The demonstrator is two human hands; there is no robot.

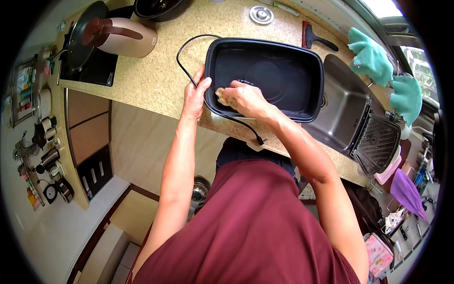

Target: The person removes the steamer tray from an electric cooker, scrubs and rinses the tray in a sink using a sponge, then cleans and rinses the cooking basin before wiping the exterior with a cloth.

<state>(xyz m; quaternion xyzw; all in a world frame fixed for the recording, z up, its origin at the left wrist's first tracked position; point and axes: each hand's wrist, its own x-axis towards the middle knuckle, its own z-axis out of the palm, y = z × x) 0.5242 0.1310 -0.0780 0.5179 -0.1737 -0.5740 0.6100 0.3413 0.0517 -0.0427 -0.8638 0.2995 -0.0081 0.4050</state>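
A black rectangular pan (272, 75) with a deep wall rests on the speckled counter. My left hand (196, 94) grips its left rim, thumb on top, fingers mostly hidden behind the wall. Inside the pan, near its lower left corner, my right hand (246, 98) is closed on a crumpled tan cloth (226, 98) pressed to the surface. A black cord (178, 57) loops past the pan's left side and under my left hand, and its plug (259, 140) lies at the counter's front edge.
A steel sink (343, 99) with a black drain rack (378, 142) adjoins the pan's right side. Behind are a squeegee (321, 40) and a metal strainer (261, 14). A beige jug (130, 38), a dark lid (85, 40) and a black pot (161, 9) stand at the left.
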